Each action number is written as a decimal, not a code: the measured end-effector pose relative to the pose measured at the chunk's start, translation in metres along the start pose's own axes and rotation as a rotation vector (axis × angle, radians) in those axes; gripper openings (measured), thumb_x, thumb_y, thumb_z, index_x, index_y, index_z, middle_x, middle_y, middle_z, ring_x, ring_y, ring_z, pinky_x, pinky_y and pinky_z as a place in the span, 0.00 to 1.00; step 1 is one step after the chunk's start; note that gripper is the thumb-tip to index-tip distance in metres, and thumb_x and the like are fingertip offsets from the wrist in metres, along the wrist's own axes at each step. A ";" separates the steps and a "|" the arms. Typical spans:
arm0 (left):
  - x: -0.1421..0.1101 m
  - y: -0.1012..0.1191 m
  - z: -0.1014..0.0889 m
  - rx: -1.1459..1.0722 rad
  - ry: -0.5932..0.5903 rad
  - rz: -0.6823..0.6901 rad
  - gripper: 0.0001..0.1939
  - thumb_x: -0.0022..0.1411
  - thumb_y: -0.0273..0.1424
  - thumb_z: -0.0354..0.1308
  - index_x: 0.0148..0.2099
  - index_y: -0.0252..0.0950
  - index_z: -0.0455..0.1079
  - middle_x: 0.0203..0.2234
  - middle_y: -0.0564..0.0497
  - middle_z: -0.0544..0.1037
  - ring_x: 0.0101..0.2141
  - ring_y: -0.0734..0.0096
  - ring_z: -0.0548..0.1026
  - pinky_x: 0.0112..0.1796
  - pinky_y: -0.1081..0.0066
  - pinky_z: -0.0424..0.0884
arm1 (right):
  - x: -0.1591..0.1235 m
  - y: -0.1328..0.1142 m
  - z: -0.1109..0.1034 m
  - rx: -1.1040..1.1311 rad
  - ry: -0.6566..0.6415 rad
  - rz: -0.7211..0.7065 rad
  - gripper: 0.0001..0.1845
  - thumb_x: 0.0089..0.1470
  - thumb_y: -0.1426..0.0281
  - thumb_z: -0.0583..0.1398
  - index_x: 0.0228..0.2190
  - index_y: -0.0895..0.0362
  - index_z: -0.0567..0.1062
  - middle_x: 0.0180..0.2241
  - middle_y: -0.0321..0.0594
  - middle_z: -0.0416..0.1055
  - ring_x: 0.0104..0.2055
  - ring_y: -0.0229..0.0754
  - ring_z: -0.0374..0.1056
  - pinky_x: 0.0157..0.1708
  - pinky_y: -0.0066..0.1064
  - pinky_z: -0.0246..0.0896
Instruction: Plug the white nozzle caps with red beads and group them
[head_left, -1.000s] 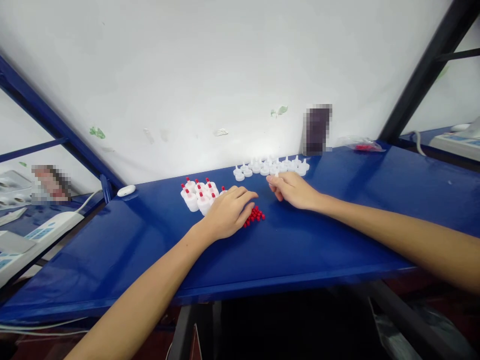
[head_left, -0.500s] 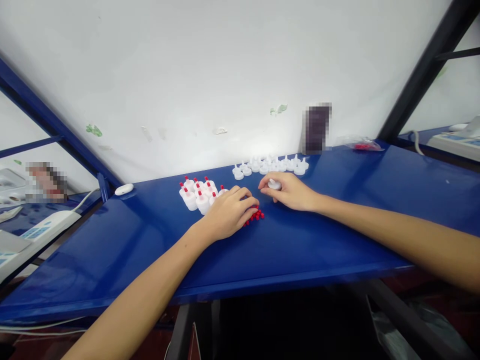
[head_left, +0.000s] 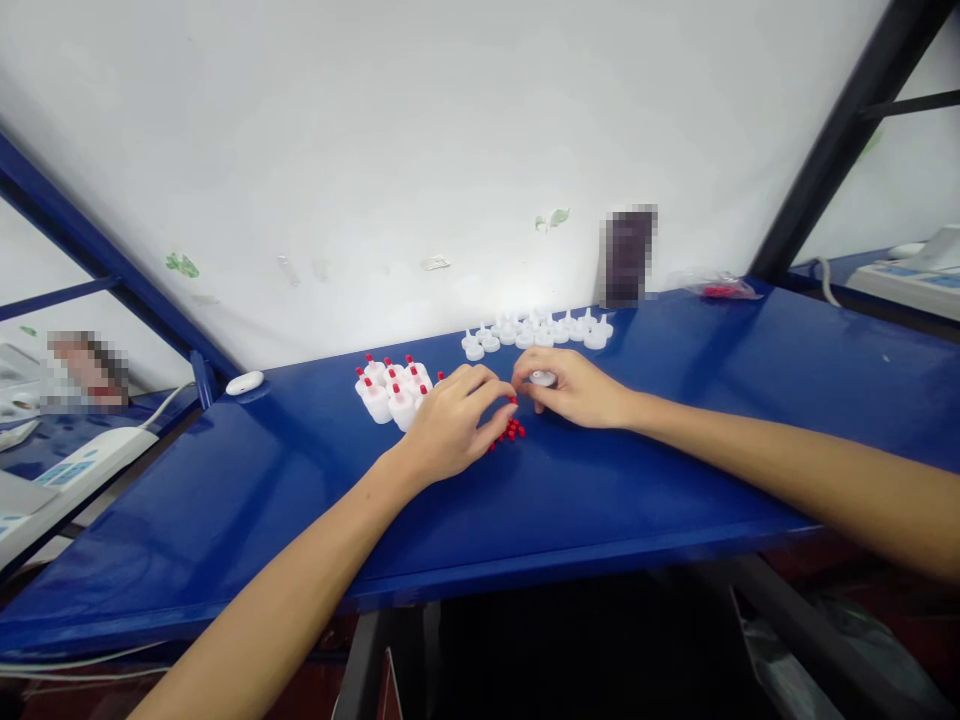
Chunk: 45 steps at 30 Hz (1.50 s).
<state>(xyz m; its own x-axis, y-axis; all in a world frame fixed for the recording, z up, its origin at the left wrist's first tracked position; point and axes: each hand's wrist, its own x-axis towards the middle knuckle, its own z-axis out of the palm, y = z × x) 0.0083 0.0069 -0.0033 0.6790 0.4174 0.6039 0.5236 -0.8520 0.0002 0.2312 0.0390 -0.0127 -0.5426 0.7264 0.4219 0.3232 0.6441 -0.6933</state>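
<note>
On the blue table my right hand grips a small white nozzle cap between thumb and fingers. My left hand is beside it with fingers pinched, a small red tip at its fingertips, just above a little pile of red tips. The two hands nearly touch. To the left stands a cluster of white caps with red tips. Behind the hands lies a row of plain white caps.
A white wall rises behind the table. A small white oval object lies at the left back. A clear bag of red pieces and a dark upright item stand at the back right. Power strips sit on the left bench.
My right hand took a white cap from the row and drew it toward my left hand. My left hand lifted from the red pile with fingers pinched.
</note>
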 end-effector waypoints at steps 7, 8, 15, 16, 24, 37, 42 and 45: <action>0.002 0.001 0.000 -0.056 0.084 0.012 0.05 0.71 0.29 0.53 0.45 0.35 0.69 0.37 0.47 0.79 0.37 0.67 0.73 0.39 0.65 0.70 | -0.001 -0.003 0.002 -0.030 -0.040 -0.114 0.09 0.63 0.63 0.59 0.38 0.56 0.73 0.32 0.37 0.71 0.32 0.39 0.65 0.35 0.32 0.59; 0.002 0.001 0.001 -0.055 0.096 0.013 0.05 0.71 0.29 0.53 0.44 0.35 0.69 0.37 0.47 0.79 0.37 0.67 0.73 0.39 0.65 0.70 | -0.001 -0.002 0.002 -0.039 -0.031 -0.119 0.10 0.63 0.62 0.59 0.40 0.56 0.73 0.33 0.37 0.71 0.33 0.40 0.65 0.36 0.32 0.59; 0.001 0.000 0.002 -0.035 0.158 0.001 0.07 0.72 0.29 0.52 0.47 0.36 0.70 0.35 0.48 0.77 0.35 0.69 0.73 0.37 0.66 0.71 | -0.003 -0.012 0.005 -0.107 0.023 -0.092 0.08 0.62 0.63 0.59 0.36 0.55 0.70 0.32 0.37 0.70 0.32 0.40 0.63 0.35 0.32 0.57; 0.000 0.000 0.002 -0.031 0.161 -0.001 0.07 0.72 0.29 0.52 0.48 0.36 0.70 0.36 0.47 0.77 0.35 0.69 0.73 0.37 0.67 0.71 | -0.003 -0.015 0.006 -0.128 0.023 -0.098 0.06 0.61 0.65 0.59 0.36 0.55 0.70 0.32 0.37 0.70 0.32 0.39 0.62 0.35 0.32 0.56; 0.002 0.001 0.001 -0.049 0.188 0.009 0.07 0.72 0.28 0.53 0.49 0.36 0.70 0.35 0.48 0.76 0.35 0.69 0.73 0.37 0.68 0.72 | -0.008 -0.025 0.010 -0.162 -0.052 -0.153 0.11 0.63 0.70 0.52 0.28 0.53 0.60 0.26 0.33 0.62 0.27 0.37 0.57 0.30 0.31 0.52; -0.001 0.000 0.000 -0.069 0.229 0.071 0.09 0.71 0.27 0.54 0.52 0.37 0.69 0.35 0.48 0.76 0.35 0.70 0.74 0.36 0.69 0.72 | -0.007 -0.018 0.012 -0.183 -0.067 -0.197 0.07 0.67 0.66 0.53 0.34 0.53 0.62 0.31 0.35 0.64 0.30 0.38 0.60 0.33 0.32 0.54; 0.000 0.000 0.000 -0.067 0.210 0.077 0.09 0.71 0.27 0.53 0.52 0.37 0.69 0.36 0.48 0.76 0.36 0.69 0.74 0.37 0.69 0.73 | -0.007 -0.020 0.012 -0.139 -0.057 -0.193 0.09 0.66 0.64 0.54 0.33 0.54 0.63 0.30 0.35 0.65 0.29 0.38 0.59 0.32 0.32 0.54; 0.000 0.001 0.000 -0.073 0.197 0.086 0.09 0.71 0.26 0.54 0.51 0.36 0.69 0.36 0.48 0.76 0.35 0.70 0.73 0.37 0.69 0.72 | -0.006 -0.021 0.011 -0.129 -0.047 -0.203 0.14 0.66 0.63 0.54 0.29 0.54 0.62 0.27 0.33 0.63 0.29 0.37 0.58 0.32 0.31 0.53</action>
<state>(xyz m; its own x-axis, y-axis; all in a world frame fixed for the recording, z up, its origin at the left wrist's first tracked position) 0.0088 0.0061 -0.0027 0.6021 0.2788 0.7481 0.4245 -0.9054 -0.0042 0.2194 0.0181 -0.0074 -0.6407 0.5692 0.5153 0.2989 0.8031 -0.5155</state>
